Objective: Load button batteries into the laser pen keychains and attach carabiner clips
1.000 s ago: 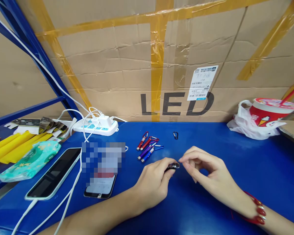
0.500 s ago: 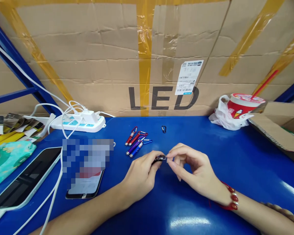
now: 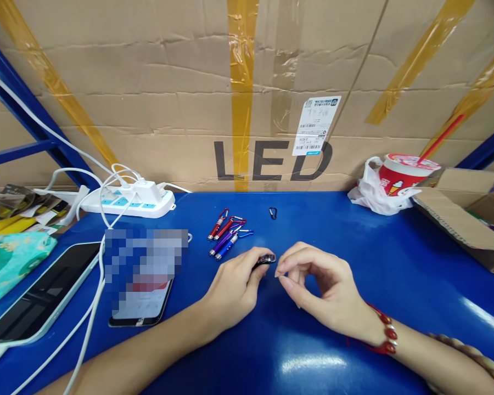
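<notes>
My left hand (image 3: 234, 282) is closed round a small shiny black object (image 3: 266, 259); its dark end sticks out between thumb and forefinger, and the rest is hidden in the palm. Just to the right, my right hand (image 3: 321, 280) has its thumb and forefinger brought together in a pinch. Whatever may be between those fingertips is too small to make out. Beyond the hands lie red penlights (image 3: 222, 226) and purple and blue penlights (image 3: 227, 244) with carabiner clips. A loose black carabiner (image 3: 273, 213) rests on the blue table farther back.
On the left are a white power strip (image 3: 127, 204) with cables, a dark-screened phone (image 3: 45, 291), a second phone (image 3: 142, 307) and a green tissue pack (image 3: 16, 263). A red cup (image 3: 403, 176) in a plastic bag and an open cardboard box (image 3: 461, 225) stand on the right.
My right hand's fingertips have drawn slightly back and down from the black object's end, leaving a small gap. My left hand still holds the object. The whole view has shifted a little.
</notes>
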Motion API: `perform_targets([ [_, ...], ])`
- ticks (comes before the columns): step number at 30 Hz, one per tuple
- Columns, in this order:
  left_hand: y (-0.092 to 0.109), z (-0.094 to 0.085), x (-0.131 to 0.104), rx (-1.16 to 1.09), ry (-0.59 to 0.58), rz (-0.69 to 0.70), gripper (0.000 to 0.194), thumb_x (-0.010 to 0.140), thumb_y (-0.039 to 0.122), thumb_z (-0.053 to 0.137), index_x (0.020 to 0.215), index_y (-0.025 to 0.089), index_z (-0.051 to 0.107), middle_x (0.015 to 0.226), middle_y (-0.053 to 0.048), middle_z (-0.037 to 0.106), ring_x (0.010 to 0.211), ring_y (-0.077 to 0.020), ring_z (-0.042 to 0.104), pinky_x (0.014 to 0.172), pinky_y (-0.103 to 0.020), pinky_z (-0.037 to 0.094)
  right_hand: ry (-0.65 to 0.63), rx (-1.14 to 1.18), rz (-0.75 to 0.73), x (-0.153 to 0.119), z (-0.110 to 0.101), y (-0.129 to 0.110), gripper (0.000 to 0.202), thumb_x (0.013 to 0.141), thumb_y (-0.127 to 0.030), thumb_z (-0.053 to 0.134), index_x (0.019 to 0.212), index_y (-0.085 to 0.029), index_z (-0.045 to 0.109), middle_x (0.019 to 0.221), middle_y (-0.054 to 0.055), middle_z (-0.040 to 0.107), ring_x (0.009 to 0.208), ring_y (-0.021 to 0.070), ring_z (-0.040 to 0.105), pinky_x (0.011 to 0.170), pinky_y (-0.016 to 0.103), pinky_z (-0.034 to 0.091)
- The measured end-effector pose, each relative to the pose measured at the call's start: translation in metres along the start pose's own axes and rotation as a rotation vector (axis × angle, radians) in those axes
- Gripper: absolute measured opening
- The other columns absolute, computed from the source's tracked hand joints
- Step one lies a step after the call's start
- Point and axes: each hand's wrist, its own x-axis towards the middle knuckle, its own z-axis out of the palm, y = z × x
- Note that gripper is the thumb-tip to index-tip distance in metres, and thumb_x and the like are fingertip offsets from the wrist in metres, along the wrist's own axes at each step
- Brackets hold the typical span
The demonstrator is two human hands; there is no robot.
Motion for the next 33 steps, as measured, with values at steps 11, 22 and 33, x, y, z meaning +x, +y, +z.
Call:
perform_targets([
  [11,0.0002,0.0003,-0.0004,-0.008,0.011,0.01,0.019,0.087,0.014,0.037,0.1,0.02,0.05,0.091,-0.002,0.063,0.078,-0.0144,0.06,0.07,-0.023,0.045,0.014,-0.011,0.001,0.0014,0.0004,-0.0011,0.009,0.08,-0.014,0.055,0.084,-0.02,0.06,0.077,0.001,0.056,0.047,0.0057,0.049,0.043,0.021,0.043],
  [22,0.0007,0.0019,-0.0013,0.084,0.021,0.077,0.02,0.088,0.012,0.039,0.102,0.017,0.052,0.094,-0.005,0.064,0.083,-0.0165,0.061,0.075,-0.025,0.046,0.04,-0.047,0.013,0.0039,-0.0043,0.0035,0.016,0.084,-0.015,0.052,0.097,-0.023,0.056,0.098,0.005,0.051,0.075,0.0129,0.06,0.052,0.021,0.05],
  [33,-0.0028,0.0038,-0.0015,0.181,0.019,0.142,0.021,0.085,0.01,0.035,0.094,0.015,0.054,0.085,-0.007,0.065,0.077,-0.019,0.063,0.07,-0.03,0.05,-0.087,0.013,-0.049,0.0029,-0.0027,0.0025,0.024,0.085,-0.01,0.047,0.104,-0.024,0.054,0.099,0.006,0.052,0.083,0.0141,0.061,0.059,0.023,0.054],
])
